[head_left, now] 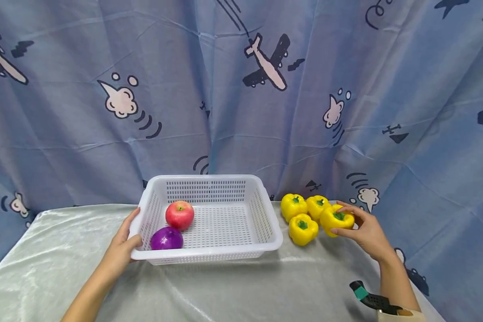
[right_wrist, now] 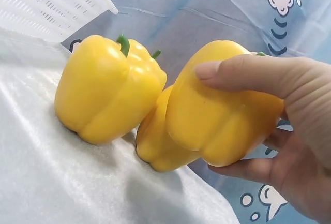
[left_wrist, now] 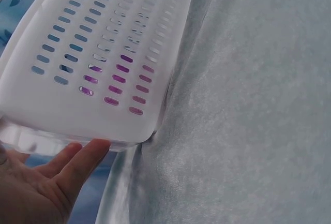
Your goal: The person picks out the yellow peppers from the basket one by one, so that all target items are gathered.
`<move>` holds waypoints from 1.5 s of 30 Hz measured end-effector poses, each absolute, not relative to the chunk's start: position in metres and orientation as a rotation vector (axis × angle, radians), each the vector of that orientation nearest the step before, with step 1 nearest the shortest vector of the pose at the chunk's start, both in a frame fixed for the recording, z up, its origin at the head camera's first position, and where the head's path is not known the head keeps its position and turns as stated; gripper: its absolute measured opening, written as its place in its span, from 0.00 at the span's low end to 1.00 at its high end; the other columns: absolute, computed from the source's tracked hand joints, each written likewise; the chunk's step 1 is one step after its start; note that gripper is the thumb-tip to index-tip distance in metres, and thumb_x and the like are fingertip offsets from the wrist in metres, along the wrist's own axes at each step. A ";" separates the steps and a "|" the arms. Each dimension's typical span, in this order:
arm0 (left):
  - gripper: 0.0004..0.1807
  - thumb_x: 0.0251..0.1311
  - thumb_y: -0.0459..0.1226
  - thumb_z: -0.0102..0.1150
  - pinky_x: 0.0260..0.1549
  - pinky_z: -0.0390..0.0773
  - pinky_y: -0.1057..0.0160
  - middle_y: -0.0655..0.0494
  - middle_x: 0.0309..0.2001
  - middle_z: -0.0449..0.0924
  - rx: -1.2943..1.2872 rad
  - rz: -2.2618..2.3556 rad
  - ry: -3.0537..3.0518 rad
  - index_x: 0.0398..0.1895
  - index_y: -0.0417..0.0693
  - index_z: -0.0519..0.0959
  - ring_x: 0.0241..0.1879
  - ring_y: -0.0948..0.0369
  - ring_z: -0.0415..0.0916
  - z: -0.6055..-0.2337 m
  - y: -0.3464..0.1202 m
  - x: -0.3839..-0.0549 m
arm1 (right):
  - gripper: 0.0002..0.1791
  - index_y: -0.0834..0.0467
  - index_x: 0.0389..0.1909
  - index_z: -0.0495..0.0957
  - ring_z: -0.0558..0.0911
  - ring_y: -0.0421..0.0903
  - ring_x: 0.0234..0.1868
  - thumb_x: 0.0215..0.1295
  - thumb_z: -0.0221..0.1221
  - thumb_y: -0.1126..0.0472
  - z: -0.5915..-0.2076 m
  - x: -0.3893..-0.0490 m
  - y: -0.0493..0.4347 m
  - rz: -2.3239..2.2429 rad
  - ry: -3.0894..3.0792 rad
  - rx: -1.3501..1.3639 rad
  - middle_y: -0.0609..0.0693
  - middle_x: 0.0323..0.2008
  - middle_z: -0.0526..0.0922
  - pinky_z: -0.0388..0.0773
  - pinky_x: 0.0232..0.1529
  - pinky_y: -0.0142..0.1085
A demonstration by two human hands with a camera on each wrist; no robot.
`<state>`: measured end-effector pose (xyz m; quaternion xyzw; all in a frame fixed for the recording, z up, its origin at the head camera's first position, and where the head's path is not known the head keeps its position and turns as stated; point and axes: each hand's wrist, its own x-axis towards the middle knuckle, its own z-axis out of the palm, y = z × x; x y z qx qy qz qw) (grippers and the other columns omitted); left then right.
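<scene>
My right hand point(head_left: 366, 232) holds a yellow bell pepper point(head_left: 333, 221) with a green stem, thumb on one side and fingers on the other. In the right wrist view, that pepper point(right_wrist: 217, 115) is tilted and overlaps another one behind it. Three more yellow bell peppers point(head_left: 303, 229) stand on the cloth just left of this hand. At the far left, my left hand point(head_left: 122, 246) grips the rim of a white perforated plastic basket point(head_left: 209, 252), thumb over the edge. The left wrist view has its fingers point(left_wrist: 83, 164) under the rim of the basket's left end.
In the left part of the basket lie a red apple point(head_left: 180, 215) and a glossy purple rounded item point(head_left: 167, 239). A pale cloth point(head_left: 233, 290) covers the table. Behind it hangs a blue curtain point(head_left: 177, 89) with airplane prints. A dark strap point(head_left: 372, 298) shows near the right wrist.
</scene>
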<state>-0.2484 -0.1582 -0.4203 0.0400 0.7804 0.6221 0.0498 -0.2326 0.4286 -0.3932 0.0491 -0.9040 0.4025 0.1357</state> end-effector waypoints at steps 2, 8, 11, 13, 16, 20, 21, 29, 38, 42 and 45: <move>0.49 0.60 0.26 0.38 0.37 0.81 0.62 0.33 0.78 0.46 0.119 1.893 2.378 0.83 0.60 0.37 0.65 0.38 0.63 -0.420 -0.158 -0.248 | 0.28 0.61 0.57 0.74 0.65 0.17 0.56 0.58 0.71 0.56 -0.396 -0.234 0.431 1.186 -2.623 0.130 0.42 0.72 0.71 0.69 0.51 0.13; 0.49 0.59 0.26 0.38 0.36 0.82 0.61 0.32 0.78 0.47 0.133 1.905 2.378 0.83 0.59 0.37 0.65 0.38 0.63 -0.421 -0.158 -0.249 | 0.30 0.61 0.58 0.74 0.66 0.19 0.54 0.58 0.72 0.55 -0.403 -0.236 0.434 1.198 -2.658 0.062 0.61 0.73 0.68 0.70 0.50 0.14; 0.49 0.59 0.26 0.38 0.36 0.82 0.61 0.32 0.78 0.47 0.133 1.904 2.382 0.83 0.59 0.38 0.65 0.38 0.63 -0.422 -0.158 -0.249 | 0.30 0.61 0.58 0.74 0.66 0.20 0.54 0.58 0.72 0.54 -0.406 -0.238 0.435 1.208 -2.673 0.046 0.60 0.72 0.69 0.70 0.51 0.15; 0.49 0.59 0.26 0.38 0.36 0.82 0.61 0.32 0.78 0.47 0.133 1.906 2.382 0.83 0.59 0.38 0.65 0.38 0.63 -0.422 -0.158 -0.249 | 0.30 0.61 0.58 0.74 0.66 0.20 0.54 0.57 0.72 0.54 -0.408 -0.240 0.436 1.213 -2.675 0.046 0.59 0.73 0.69 0.69 0.51 0.16; 0.49 0.58 0.26 0.38 0.37 0.82 0.61 0.32 0.77 0.48 0.136 1.905 2.386 0.83 0.59 0.38 0.65 0.38 0.63 -0.421 -0.158 -0.249 | 0.30 0.62 0.57 0.75 0.65 0.19 0.55 0.57 0.72 0.55 -0.412 -0.241 0.438 1.226 -2.667 0.060 0.59 0.73 0.69 0.67 0.52 0.15; 0.49 0.58 0.26 0.38 0.37 0.82 0.61 0.31 0.77 0.49 0.139 1.909 2.388 0.83 0.59 0.38 0.65 0.38 0.63 -0.420 -0.157 -0.249 | 0.29 0.62 0.56 0.75 0.65 0.18 0.56 0.57 0.72 0.56 -0.417 -0.241 0.440 1.243 -2.653 0.078 0.56 0.72 0.71 0.66 0.53 0.14; 0.49 0.58 0.26 0.38 0.37 0.82 0.61 0.31 0.77 0.49 0.138 1.906 2.390 0.83 0.59 0.38 0.65 0.39 0.63 -0.420 -0.157 -0.249 | 0.29 0.62 0.56 0.75 0.65 0.18 0.56 0.57 0.72 0.56 -0.418 -0.242 0.441 1.244 -2.654 0.080 0.55 0.72 0.71 0.66 0.53 0.14; 0.49 0.58 0.26 0.38 0.37 0.82 0.60 0.30 0.76 0.50 0.135 1.903 2.395 0.83 0.59 0.38 0.64 0.39 0.64 -0.421 -0.157 -0.248 | 0.29 0.63 0.56 0.76 0.65 0.18 0.56 0.57 0.72 0.56 -0.433 -0.246 0.446 1.292 -2.667 0.081 0.53 0.72 0.71 0.67 0.53 0.15; 0.49 0.58 0.26 0.38 0.37 0.82 0.61 0.30 0.76 0.49 0.139 1.907 2.384 0.83 0.59 0.37 0.65 0.39 0.64 -0.422 -0.158 -0.249 | 0.30 0.61 0.58 0.76 0.64 0.18 0.56 0.56 0.72 0.54 -0.441 -0.248 0.447 1.294 -2.708 0.036 0.57 0.73 0.69 0.66 0.53 0.14; 0.49 0.59 0.26 0.38 0.38 0.81 0.61 0.31 0.77 0.49 0.129 1.904 2.379 0.83 0.60 0.37 0.65 0.39 0.63 -0.421 -0.158 -0.248 | 0.31 0.62 0.57 0.75 0.65 0.18 0.55 0.56 0.73 0.54 -0.442 -0.249 0.446 1.287 -2.703 0.019 0.59 0.74 0.68 0.66 0.53 0.14; 0.49 0.59 0.26 0.38 0.39 0.82 0.61 0.31 0.77 0.49 0.127 1.908 2.376 0.83 0.60 0.37 0.65 0.39 0.64 -0.421 -0.158 -0.248 | 0.32 0.63 0.58 0.75 0.64 0.17 0.54 0.56 0.73 0.54 -0.443 -0.250 0.447 1.289 -2.696 0.010 0.59 0.73 0.67 0.67 0.52 0.13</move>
